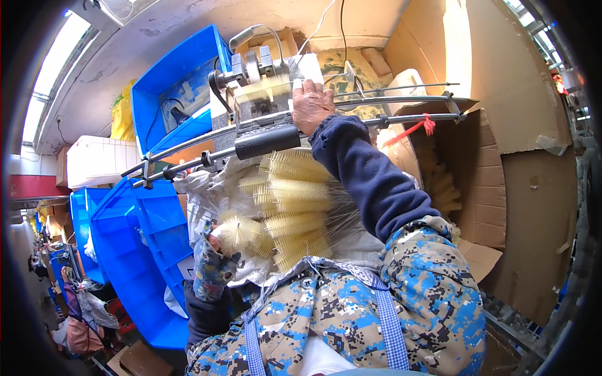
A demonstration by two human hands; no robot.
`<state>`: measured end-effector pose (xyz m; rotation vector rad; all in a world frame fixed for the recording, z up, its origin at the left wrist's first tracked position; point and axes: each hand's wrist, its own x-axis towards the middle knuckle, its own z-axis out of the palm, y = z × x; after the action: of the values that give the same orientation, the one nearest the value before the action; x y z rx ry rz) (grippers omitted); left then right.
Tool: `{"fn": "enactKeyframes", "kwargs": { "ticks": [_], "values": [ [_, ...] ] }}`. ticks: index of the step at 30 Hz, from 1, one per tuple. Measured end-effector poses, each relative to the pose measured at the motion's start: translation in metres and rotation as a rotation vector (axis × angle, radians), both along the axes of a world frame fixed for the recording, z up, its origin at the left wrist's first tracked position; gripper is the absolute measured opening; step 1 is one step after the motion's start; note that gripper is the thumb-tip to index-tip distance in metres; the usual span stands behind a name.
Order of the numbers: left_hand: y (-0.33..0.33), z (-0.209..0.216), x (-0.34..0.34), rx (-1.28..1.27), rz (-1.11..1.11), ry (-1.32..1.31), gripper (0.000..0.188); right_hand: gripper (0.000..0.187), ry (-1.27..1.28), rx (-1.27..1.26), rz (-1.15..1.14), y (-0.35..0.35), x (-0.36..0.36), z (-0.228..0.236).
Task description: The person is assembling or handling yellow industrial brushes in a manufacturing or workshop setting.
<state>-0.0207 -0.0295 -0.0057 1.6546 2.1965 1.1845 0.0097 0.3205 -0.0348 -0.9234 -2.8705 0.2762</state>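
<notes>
My right hand (311, 106) is bare and lies with fingers stretched over the bed of a small bench machine (251, 70). Just left of its fingers, a strip of pale bristles (266, 89) sits in the machine. My left hand (215, 260), in a patterned glove with fingertips showing, is curled against a round pale-yellow bristle brush (239, 233) seen end-on; the grip itself is partly hidden. Several more bristle brushes (298, 194) lie stacked in front of me on white sacking (210, 182), their thin wire stems (348, 213) pointing right.
Two metal rails (401, 118) with a black roller (268, 143) cross in front of me; a red tie (429, 124) hangs on one. Blue crates (138, 263) stand at left, another blue bin (141, 106) behind. Cardboard boxes (483, 182) hem the right side.
</notes>
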Motion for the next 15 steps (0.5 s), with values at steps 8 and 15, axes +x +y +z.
{"fn": "enactKeyframes", "kwargs": {
  "ticks": [8, 15],
  "values": [
    [-0.003, 0.007, 0.01, -0.148, 0.144, -0.101, 0.056, 0.032, 0.033, -0.04, 0.039, -0.033, -0.038, 0.0],
    [-0.012, 0.007, 0.009, -0.088, 0.213, -0.344, 0.056, 0.029, -0.102, 0.0, 0.127, 0.008, -0.007, 0.004]
  ]
}}
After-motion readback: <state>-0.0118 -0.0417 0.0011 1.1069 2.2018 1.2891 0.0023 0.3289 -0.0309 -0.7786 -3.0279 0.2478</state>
